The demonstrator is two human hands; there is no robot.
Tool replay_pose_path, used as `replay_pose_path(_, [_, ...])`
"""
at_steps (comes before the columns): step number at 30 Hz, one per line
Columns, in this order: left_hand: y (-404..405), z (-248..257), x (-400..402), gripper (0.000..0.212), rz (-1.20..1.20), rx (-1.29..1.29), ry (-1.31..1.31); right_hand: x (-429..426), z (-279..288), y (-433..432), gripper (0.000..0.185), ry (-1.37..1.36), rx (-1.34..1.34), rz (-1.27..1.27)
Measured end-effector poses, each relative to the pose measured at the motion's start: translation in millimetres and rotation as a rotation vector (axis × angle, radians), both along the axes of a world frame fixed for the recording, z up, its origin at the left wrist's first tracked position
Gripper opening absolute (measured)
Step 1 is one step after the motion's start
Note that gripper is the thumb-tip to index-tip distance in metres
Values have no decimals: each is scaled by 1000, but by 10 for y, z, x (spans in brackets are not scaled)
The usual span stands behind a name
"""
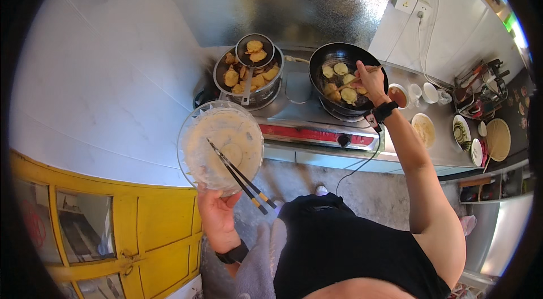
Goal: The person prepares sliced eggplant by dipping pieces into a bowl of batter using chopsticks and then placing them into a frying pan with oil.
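My left hand (217,214) grips the near rim of a clear glass bowl (182,146), coated inside with pale batter. A pair of black chopsticks (244,180) with gold bands rests in it, ends jutting over the rim. My right hand (370,82) is over the black wok (348,53), closed around wooden chopsticks (348,83) whose tips reach the food. Several battered slices (348,96) lie in the wok, some pale and some browned. On the left burner, a metal pot (254,97) is heaped with golden fried pieces (270,73). A strainer (242,63) with fried pieces sits across its top.
The gas stove (297,131) has a control knob (344,141) at its front. Right of the wok stand a bowl of reddish liquid (397,95), a bowl of pale batter (423,129) and a plate of green slices (461,131). A yellow door (165,222) is at left.
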State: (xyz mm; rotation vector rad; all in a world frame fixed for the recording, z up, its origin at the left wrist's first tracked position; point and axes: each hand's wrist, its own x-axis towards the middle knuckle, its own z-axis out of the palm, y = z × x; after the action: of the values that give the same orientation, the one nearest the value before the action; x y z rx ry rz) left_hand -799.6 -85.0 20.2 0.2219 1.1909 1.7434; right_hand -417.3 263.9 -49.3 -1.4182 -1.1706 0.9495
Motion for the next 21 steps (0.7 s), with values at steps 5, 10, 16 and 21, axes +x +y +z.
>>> replay_pose_path(5, [-18, -27, -351, 74, -35, 10, -13, -30, 36, -119, 42, 154, 39, -135])
replay_pose_path(10, [-5, -74, -518, 73, -42, 45, -28, -152, 372, -40, 37, 377, 214, -164])
replay_pose_path(16, [40, 10, 95, 73, -40, -32, 79, -646, 380, 202, 37, 488, 337, 44])
replay_pose_path(21, [-141, 30, -547, 72, -34, -56, 70, -2032, 295, 305, 31, 116, 492, 157])
